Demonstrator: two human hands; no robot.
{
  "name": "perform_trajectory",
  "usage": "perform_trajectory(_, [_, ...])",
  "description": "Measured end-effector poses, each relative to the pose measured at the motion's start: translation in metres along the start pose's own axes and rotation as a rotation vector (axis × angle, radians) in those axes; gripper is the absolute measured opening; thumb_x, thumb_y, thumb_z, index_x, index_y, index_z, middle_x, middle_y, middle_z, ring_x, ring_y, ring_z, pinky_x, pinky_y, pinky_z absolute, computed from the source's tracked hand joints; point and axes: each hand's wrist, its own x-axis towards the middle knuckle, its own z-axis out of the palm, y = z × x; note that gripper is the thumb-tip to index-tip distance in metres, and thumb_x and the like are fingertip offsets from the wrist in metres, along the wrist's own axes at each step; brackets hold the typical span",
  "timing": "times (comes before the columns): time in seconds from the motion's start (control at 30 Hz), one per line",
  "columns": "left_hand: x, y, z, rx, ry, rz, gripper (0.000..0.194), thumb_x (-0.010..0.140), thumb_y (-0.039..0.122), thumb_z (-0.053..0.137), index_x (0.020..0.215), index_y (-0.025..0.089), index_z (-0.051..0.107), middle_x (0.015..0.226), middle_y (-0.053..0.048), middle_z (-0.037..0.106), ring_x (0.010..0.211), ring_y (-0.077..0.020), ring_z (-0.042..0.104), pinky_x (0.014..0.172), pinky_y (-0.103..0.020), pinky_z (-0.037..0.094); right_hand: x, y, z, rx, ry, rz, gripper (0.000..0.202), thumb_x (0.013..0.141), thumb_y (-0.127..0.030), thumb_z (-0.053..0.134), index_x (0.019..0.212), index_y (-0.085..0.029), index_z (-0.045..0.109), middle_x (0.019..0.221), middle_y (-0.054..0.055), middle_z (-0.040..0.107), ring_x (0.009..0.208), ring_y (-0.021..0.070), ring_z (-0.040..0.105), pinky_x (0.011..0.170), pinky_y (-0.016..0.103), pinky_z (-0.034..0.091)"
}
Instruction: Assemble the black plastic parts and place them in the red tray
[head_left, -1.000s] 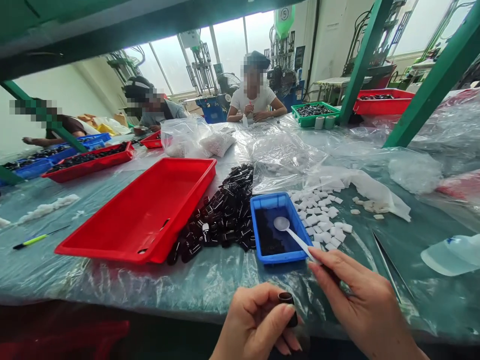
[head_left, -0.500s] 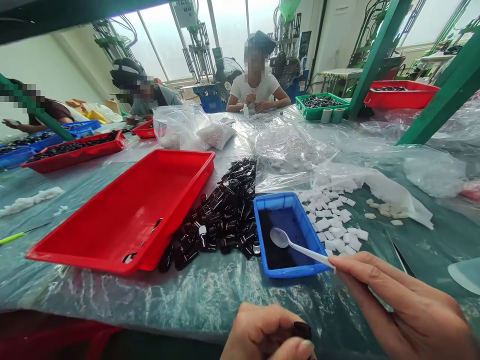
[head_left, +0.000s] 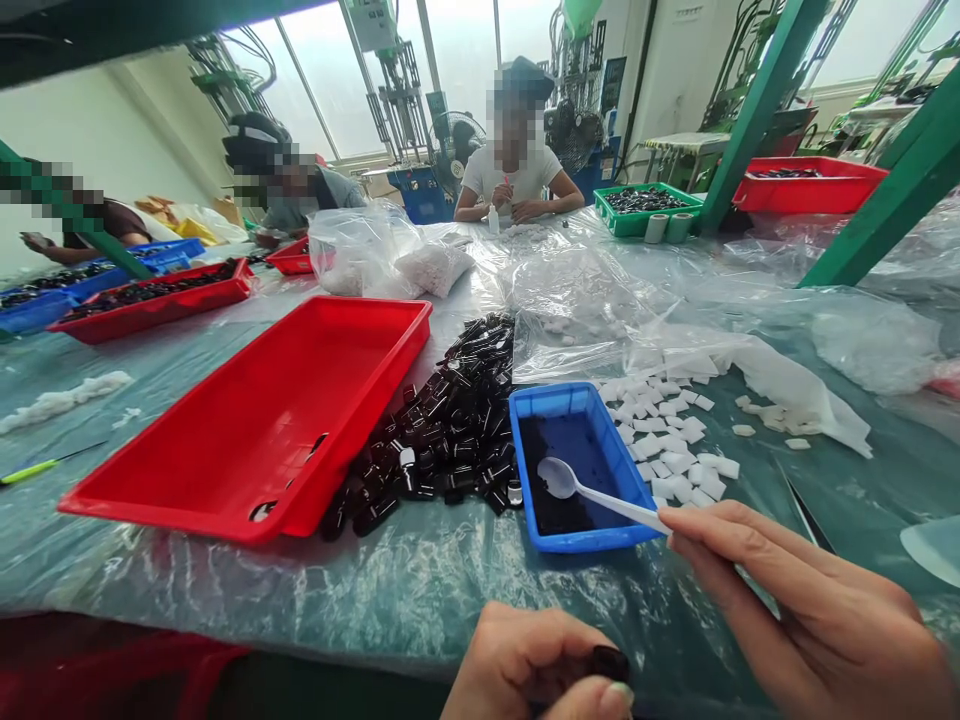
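In the head view, the right hand [head_left: 810, 600] is pinching the handle of a white spoon [head_left: 600, 497] between thumb and fingers, nearly closed. Just left of it, the spoon's bowl is hovering over or resting in the dark contents of a blue tray [head_left: 646, 505]; which, I can't tell. The handle is crossing the tray's near right corner. And here's the left hand [head_left: 536, 665], curling low down, with thumb and forefinger closing on a small black piece [head_left: 610, 662], partly hidden by the fingers.

Beyond the left hand, a heap of black parts [head_left: 450, 440] is spreading between the blue tray and a big red tray [head_left: 247, 410], which is lying farther left. Past the right hand, white pads [head_left: 675, 465] are sitting beside the blue tray, while a pointed metal tool [head_left: 808, 515] is disappearing behind the right hand's fingers. Clear plastic [head_left: 581, 300] is spreading beyond the blue tray. Up right of that hand, a slanting green post [head_left: 885, 190] is cutting across the view, partly blocking the background. Far ahead of both hands, a person in a white shirt [head_left: 551, 175] is sitting across the table [head_left: 420, 590].
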Motion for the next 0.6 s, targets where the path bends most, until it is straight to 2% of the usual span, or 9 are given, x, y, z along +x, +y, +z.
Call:
perform_trajectory(0.13, [0.001, -0.005, 0.003, -0.003, 0.003, -0.015, 0.038, 0.084, 0.044, 0.060, 0.078, 0.008, 0.072, 0.059, -0.011, 0.066, 0.049, -0.0136, 0.054, 0.049, -0.022, 0.042, 0.000, 0.001, 0.000, 0.000, 0.006, 0.024, 0.022, 0.090, -0.011, 0.051, 0.108, -0.020, 0.060, 0.094, 0.001, 0.069, 0.083, 0.0108, 0.068, 0.078, 0.015, 0.052])
perform_trajectory(0.27, [0.001, -0.013, 0.008, -0.085, 0.069, -0.009, 0.035, 0.075, 0.045, 0.068, 0.073, 0.010, 0.072, 0.052, -0.005, 0.057, 0.044, -0.0099, 0.045, 0.042, -0.019, 0.035, 0.000, 0.002, 0.001, 0.002, 0.003, 0.054, 0.020, 0.091, -0.015, 0.051, 0.108, -0.022, 0.060, 0.094, 0.000, 0.069, 0.082, 0.0103, 0.068, 0.075, 0.013, 0.052])
perform_trajectory(0.43, [0.000, -0.004, 0.004, -0.034, 0.057, -0.126, 0.024, 0.074, 0.034, 0.071, 0.077, 0.011, 0.073, 0.059, -0.005, 0.059, 0.049, -0.0104, 0.048, 0.047, -0.020, 0.038, -0.004, 0.003, 0.003, 0.004, 0.005, 0.093, 0.020, 0.091, -0.019, 0.053, 0.109, -0.024, 0.061, 0.097, 0.000, 0.069, 0.084, 0.0116, 0.069, 0.076, 0.013, 0.053])
perform_trajectory(0.6, [0.000, -0.002, 0.003, -0.052, 0.042, -0.081, 0.025, 0.075, 0.034, 0.069, 0.075, 0.009, 0.073, 0.057, -0.005, 0.056, 0.048, -0.0108, 0.045, 0.047, -0.021, 0.037, -0.002, 0.004, -0.001, 0.017, 0.047, 0.118, 0.015, 0.092, -0.021, 0.052, 0.102, -0.025, 0.062, 0.091, -0.002, 0.070, 0.076, 0.0104, 0.069, 0.071, 0.012, 0.054])
